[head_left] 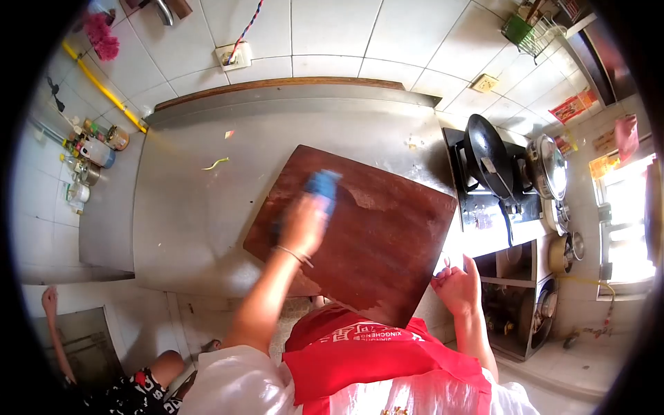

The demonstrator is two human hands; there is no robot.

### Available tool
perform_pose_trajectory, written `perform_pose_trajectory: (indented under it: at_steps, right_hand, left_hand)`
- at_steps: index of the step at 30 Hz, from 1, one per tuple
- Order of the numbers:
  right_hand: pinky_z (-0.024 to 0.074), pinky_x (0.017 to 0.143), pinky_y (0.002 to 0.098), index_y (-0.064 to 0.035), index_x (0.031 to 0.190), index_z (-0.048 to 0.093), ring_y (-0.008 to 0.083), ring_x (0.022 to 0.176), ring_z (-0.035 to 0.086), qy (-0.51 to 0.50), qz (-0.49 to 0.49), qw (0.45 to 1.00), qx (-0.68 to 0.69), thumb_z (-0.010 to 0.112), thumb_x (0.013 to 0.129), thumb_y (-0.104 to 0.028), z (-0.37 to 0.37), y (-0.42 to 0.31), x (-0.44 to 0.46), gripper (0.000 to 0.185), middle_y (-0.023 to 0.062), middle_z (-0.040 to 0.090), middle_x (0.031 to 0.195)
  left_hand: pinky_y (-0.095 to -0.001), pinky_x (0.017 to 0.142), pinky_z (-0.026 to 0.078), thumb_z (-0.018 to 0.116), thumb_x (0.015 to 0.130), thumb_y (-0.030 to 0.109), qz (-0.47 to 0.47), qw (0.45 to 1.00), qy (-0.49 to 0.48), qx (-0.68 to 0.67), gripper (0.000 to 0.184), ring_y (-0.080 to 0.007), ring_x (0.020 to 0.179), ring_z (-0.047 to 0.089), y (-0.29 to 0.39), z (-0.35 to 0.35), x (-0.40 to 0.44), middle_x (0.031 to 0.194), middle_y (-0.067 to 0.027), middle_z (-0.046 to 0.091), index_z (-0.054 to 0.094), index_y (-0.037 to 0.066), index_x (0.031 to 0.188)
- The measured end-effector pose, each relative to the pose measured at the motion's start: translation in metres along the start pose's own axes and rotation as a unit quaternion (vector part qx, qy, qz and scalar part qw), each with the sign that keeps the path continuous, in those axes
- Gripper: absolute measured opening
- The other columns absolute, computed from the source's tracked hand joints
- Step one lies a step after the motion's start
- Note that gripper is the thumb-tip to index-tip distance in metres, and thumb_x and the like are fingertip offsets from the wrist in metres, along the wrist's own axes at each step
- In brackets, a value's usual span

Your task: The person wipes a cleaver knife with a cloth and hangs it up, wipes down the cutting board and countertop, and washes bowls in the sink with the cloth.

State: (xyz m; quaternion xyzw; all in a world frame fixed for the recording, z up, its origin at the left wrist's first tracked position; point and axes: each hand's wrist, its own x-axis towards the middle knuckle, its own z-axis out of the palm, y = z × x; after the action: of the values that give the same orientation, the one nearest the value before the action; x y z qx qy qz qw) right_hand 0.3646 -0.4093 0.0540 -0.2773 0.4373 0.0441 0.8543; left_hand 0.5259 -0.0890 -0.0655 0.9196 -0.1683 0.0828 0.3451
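A large dark red-brown board (pixel 373 235) lies at an angle on the metal counter (pixel 187 194), with damp-looking patches on its surface. My left hand (pixel 304 223) is on the board's left part, its fingers closed on a blue cloth (pixel 323 188) that is blurred by motion. Beside the board's lower right edge is my right hand (pixel 458 285), with its thumb raised and its fingers curled near the edge. Whether those fingers grip anything is too unclear to tell.
A black wok (pixel 487 155) and a lidded steel pot (pixel 546 166) stand on the stove (pixel 484 216) at the right. Jars and bottles (pixel 97 151) line the left wall. A green scrap (pixel 216 164) lies on the counter. Another person's arm (pixel 57 332) shows at lower left.
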Motion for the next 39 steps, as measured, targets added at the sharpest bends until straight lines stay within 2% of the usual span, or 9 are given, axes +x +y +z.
perform_pose_trajectory:
  at_steps: [4,8,12,17,23,25,28,34,39]
  right_hand:
    - [0.0409,0.080,0.0342,-0.0029,0.098,0.053,0.0177,0.068,0.051,-0.015,0.006,1.000,0.011,0.053,0.087,-0.040,0.001,-0.001,0.000,0.039,0.0022,0.050,0.068]
    - [0.0402,0.081,0.0340,-0.0034,0.098,0.053,0.0175,0.068,0.051,-0.018,0.015,1.000,0.009,0.054,0.086,-0.040,0.002,-0.004,0.003,0.038,0.0021,0.050,0.068]
    - [0.0398,0.082,0.0344,-0.0037,0.097,0.054,0.0187,0.069,0.052,-0.022,0.011,1.000,-0.015,0.054,0.086,-0.040,0.009,-0.003,0.003,0.038,0.0030,0.052,0.069]
    - [0.0402,0.082,0.0355,-0.0029,0.093,0.055,0.0186,0.069,0.052,-0.029,0.026,0.999,-0.011,0.055,0.085,-0.042,0.007,-0.007,0.007,0.040,0.0040,0.054,0.070]
    - [0.0373,0.076,0.0328,-0.0042,0.095,0.055,0.0183,0.067,0.052,0.007,0.016,1.000,0.006,0.056,0.085,-0.042,0.008,-0.005,0.007,0.039,0.0040,0.060,0.078]
    - [0.0385,0.082,0.0344,-0.0026,0.092,0.054,0.0184,0.068,0.051,0.009,0.001,1.000,-0.013,0.054,0.086,-0.042,0.012,-0.006,0.005,0.040,0.0043,0.053,0.072]
    - [0.0383,0.081,0.0335,-0.0033,0.092,0.053,0.0179,0.068,0.051,-0.013,0.010,0.999,-0.028,0.053,0.086,-0.043,0.005,-0.008,0.008,0.040,0.0027,0.051,0.070]
    - [0.0366,0.083,0.0332,-0.0043,0.088,0.055,0.0165,0.070,0.051,0.004,-0.009,0.998,-0.056,0.052,0.086,-0.044,0.021,-0.004,0.004,0.040,0.0012,0.049,0.068]
    - [0.0376,0.082,0.0341,-0.0029,0.095,0.056,0.0178,0.070,0.050,0.006,0.009,0.999,-0.035,0.051,0.086,-0.043,0.002,-0.002,0.013,0.041,0.0025,0.048,0.069]
  left_hand:
    - [-0.0456,0.080,0.049,0.052,0.081,0.002,-0.128,0.969,0.146,0.150,0.029,-0.0378,0.088,0.060,-0.196,-0.020,-0.022,0.109,-0.0183,0.060,0.063,0.007,0.107]
    - [-0.0443,0.078,0.045,0.051,0.085,0.004,0.014,0.982,0.188,0.024,0.024,-0.0371,0.088,0.056,-0.045,-0.078,0.000,0.097,-0.0184,0.059,0.060,0.002,0.107]
    - [-0.0438,0.078,0.043,0.058,0.079,0.009,0.194,0.976,-0.031,-0.094,0.023,-0.0310,0.081,0.053,0.133,-0.045,-0.041,0.088,-0.0116,0.056,0.060,0.007,0.101]
    - [-0.0446,0.105,0.030,0.048,0.090,0.026,0.281,0.948,-0.114,-0.098,0.032,-0.0273,0.123,0.044,0.131,0.012,-0.080,0.127,-0.0117,0.052,0.059,0.012,0.116]
    - [-0.0442,0.078,0.046,0.049,0.084,0.006,-0.197,0.976,0.057,0.072,0.022,-0.0359,0.087,0.056,-0.138,-0.044,-0.091,0.099,-0.0180,0.057,0.060,0.002,0.103]
    - [-0.0427,0.082,0.047,0.052,0.085,0.003,-0.183,0.965,0.127,0.138,0.023,-0.0363,0.093,0.056,-0.189,-0.080,-0.097,0.104,-0.0180,0.058,0.061,0.004,0.106]
    - [-0.0425,0.084,0.046,0.054,0.085,0.006,-0.089,0.967,0.215,0.109,0.023,-0.0355,0.094,0.056,-0.086,-0.109,-0.057,0.102,-0.0162,0.059,0.060,0.003,0.108]
    - [-0.0412,0.087,0.044,0.059,0.085,0.026,0.255,0.958,-0.050,-0.121,0.023,-0.0260,0.101,0.055,0.120,-0.024,-0.073,0.108,-0.0087,0.059,0.064,0.013,0.103]
    - [-0.0456,0.086,0.041,0.063,0.080,0.021,0.199,0.977,-0.050,-0.048,0.018,-0.0298,0.101,0.054,0.062,-0.012,-0.056,0.106,-0.0107,0.058,0.063,0.012,0.096]
